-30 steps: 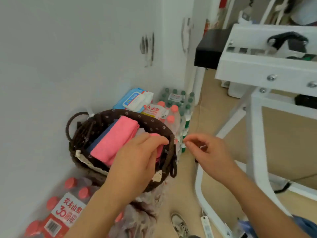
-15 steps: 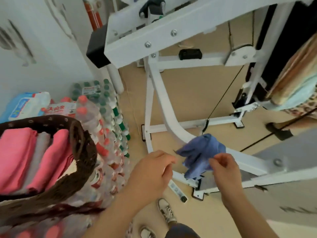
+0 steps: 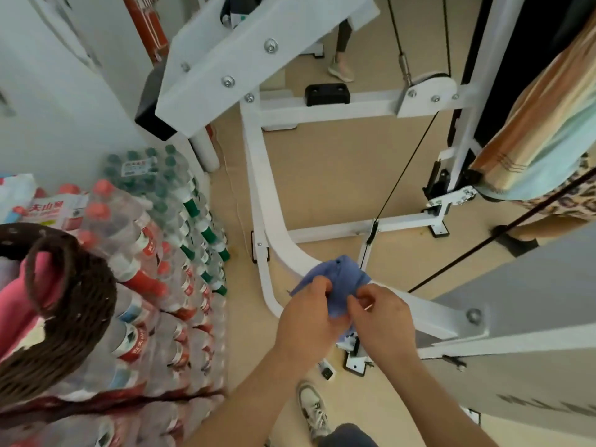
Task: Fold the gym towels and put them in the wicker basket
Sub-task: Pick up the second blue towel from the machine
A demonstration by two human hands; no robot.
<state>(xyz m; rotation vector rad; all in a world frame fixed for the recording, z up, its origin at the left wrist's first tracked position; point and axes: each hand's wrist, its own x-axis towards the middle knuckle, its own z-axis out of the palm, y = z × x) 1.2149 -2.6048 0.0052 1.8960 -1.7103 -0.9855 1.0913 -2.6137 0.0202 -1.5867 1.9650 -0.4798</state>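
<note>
**Hands bunching a blue towel above the machine frame**

Shoe [image 3: 312, 411] of yours shows at the bottom edge on the tan floor. Above it, your two forearms reach up and meet at the middle of the view. Your left hand [image 3: 309, 321] is closed, fingers curled in and pinching the near edge of the blue towel [image 3: 338, 279]. Your right hand [image 3: 382, 317] sits just beside it, thumb and forefinger pressed together on the same cloth. The towel is crumpled, not flat; most of it rises beyond your knuckles, with a small part hanging below between your palms.

To your left, well apart from the towel, stands the wicker basket [image 3: 80, 304], dark brown with a loop handle. Pink towels [image 3: 16, 304] lie inside it, upright side by side. The basket rests on shrink-wrapped packs of water bottles [image 3: 167, 285], red caps nearer, green caps farther.

Behind the towel runs the white gym machine frame [image 3: 267, 201], its curved leg passing under your hands. Striped cloth [image 3: 541, 130] hangs at the far right.
</note>
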